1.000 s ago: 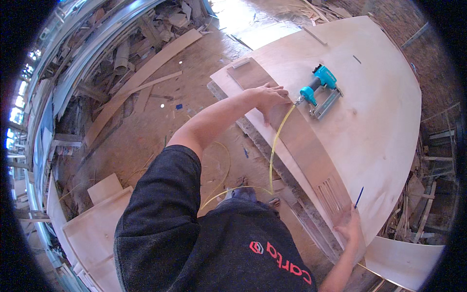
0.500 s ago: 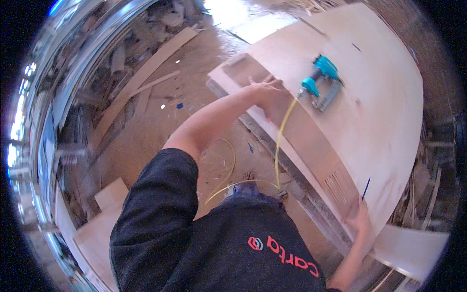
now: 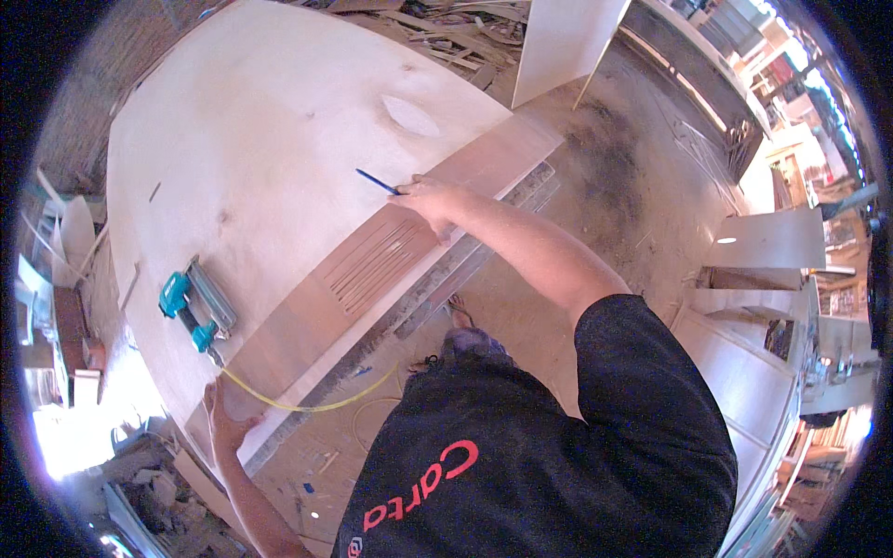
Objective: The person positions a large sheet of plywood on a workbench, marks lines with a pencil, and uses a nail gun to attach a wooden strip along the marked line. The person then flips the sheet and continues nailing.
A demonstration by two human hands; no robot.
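A long thin brown wooden strip [image 3: 296, 321] with several narrow slots lies along the near edge of a large pale plywood panel [image 3: 279, 139]. At the strip's lower left end, my left hand [image 3: 221, 420] rests with thumb and fingers spread apart across it. My right hand [image 3: 430, 201] presses on the strip just beyond the slots, a dark blue pencil or pen [image 3: 377, 180] sticking out from its fingers. On the panel, nearer my left hand, lies a teal air nail gun [image 3: 198, 312]. A yellow hose [image 3: 307, 407] runs from it across the strip.
Under the panel's near edge shows a rough grey support [image 3: 419, 288]. Scrap wood [image 3: 456, 42] is heaped beyond the panel, beside an upright pale board [image 3: 567, 46]. Cut panels [image 3: 767, 242] stand to the right. More debris [image 3: 153, 493] covers the floor at lower left.
The view has swung round to the right, so the panel now appears at left. My left hand has shifted along the strip to its end; my right hand stays beside the slots.
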